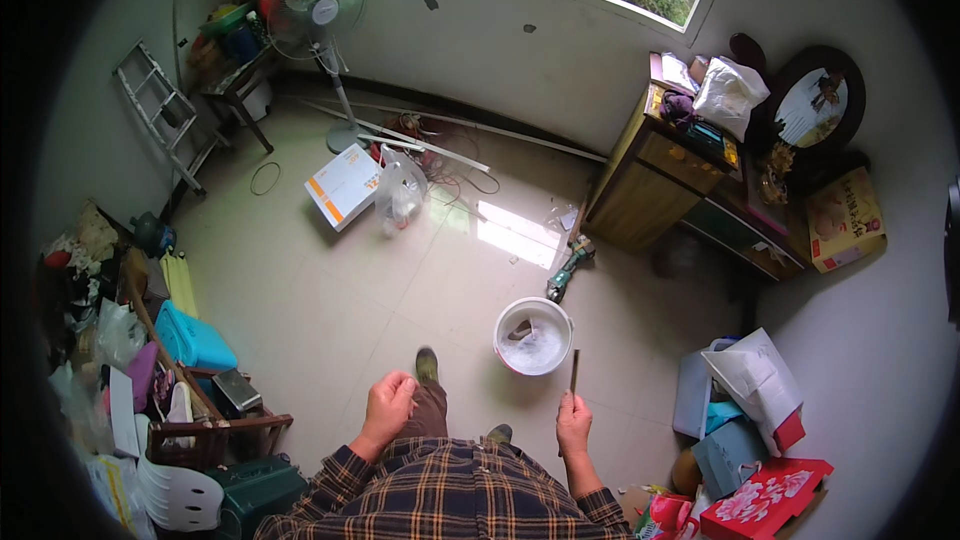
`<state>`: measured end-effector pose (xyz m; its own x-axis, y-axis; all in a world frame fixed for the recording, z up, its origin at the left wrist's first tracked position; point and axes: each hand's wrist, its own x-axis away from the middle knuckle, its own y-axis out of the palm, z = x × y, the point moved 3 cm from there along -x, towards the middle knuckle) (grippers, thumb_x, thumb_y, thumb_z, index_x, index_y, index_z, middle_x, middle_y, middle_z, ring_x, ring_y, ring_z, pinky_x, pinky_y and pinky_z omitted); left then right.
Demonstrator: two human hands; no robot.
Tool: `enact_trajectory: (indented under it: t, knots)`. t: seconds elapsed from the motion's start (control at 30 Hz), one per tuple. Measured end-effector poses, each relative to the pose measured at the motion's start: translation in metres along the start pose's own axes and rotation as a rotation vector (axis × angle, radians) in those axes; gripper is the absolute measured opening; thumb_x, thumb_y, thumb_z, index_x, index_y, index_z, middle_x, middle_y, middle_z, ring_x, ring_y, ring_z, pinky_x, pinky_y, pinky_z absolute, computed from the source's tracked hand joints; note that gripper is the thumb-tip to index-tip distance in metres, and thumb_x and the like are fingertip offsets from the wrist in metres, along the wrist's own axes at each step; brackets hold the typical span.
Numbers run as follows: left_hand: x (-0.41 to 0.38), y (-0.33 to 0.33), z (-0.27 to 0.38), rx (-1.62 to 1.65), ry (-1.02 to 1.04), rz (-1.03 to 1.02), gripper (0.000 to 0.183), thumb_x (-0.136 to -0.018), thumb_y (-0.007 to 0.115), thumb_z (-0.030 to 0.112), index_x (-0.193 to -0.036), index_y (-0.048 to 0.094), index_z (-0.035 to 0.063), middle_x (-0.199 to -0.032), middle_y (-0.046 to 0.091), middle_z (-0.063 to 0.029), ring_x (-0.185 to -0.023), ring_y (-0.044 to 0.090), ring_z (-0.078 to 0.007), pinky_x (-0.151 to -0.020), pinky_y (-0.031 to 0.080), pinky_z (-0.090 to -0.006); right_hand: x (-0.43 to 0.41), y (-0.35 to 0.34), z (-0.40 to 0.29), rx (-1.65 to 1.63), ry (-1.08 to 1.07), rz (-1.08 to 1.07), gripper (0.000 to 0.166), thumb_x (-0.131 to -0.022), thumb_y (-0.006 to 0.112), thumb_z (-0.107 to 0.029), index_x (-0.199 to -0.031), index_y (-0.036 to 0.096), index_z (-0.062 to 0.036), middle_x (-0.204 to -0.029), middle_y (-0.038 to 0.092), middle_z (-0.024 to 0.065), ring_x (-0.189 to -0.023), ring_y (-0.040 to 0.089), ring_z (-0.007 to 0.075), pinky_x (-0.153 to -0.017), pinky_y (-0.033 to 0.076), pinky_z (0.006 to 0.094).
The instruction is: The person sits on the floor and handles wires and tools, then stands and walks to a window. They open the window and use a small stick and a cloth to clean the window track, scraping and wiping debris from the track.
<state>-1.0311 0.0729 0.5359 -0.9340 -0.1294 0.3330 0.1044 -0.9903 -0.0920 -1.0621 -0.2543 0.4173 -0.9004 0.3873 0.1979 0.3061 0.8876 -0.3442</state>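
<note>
My right hand [574, 422] is shut around a thin dark stick [575, 369], which points up and away from me just right of the bucket. My left hand [388, 408] hangs over my left leg with its fingers curled in, and nothing shows in it. On the floor in front of me stands a white plastic bucket [547, 351] with foamy white liquid inside. Something brown and white, not clear in kind, sticks out of the foam. Right behind the bucket lies a green cordless angle grinder [570, 270].
A white carton [341, 184] and a knotted plastic bag [402, 191] lie ahead, near a standing fan [345, 136] and white trim strips [442, 146]. A wooden cabinet [630, 195] stands at right. Piled goods flank me, including a blue bin [196, 341] and a red box [765, 499].
</note>
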Motion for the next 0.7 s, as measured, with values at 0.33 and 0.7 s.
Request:
enact_trajectory:
  t: [0.33,0.7]
  knots:
    - [-0.224,-0.024,0.067,-0.087,0.162,-0.184,0.019,-0.076,0.045,-0.004,-0.079,0.064,-0.0023,-0.077,0.06,-0.0073,-0.073,0.057,-0.0142,-0.068,0.047,-0.0264,-0.12,0.067,-0.076,0.129,0.037,0.297,0.033,-0.096,0.053,-0.027,-0.08,0.064,-0.0003,-0.063,0.049,0.0005,-0.057,0.047,0.0088,-0.054,0.041,0.0256]
    - [-0.412,-0.007,0.135,-0.086,0.131,-0.447,0.019,-0.072,0.041,-0.006,-0.068,0.059,-0.0014,-0.062,0.057,-0.0042,-0.062,0.053,-0.0112,-0.059,0.045,-0.0251,-0.226,0.131,-0.172,0.249,0.039,0.318,0.013,-0.088,0.063,-0.013,-0.089,0.067,-0.0002,-0.076,0.056,0.0063,-0.065,0.053,0.0159,-0.061,0.044,0.0295]
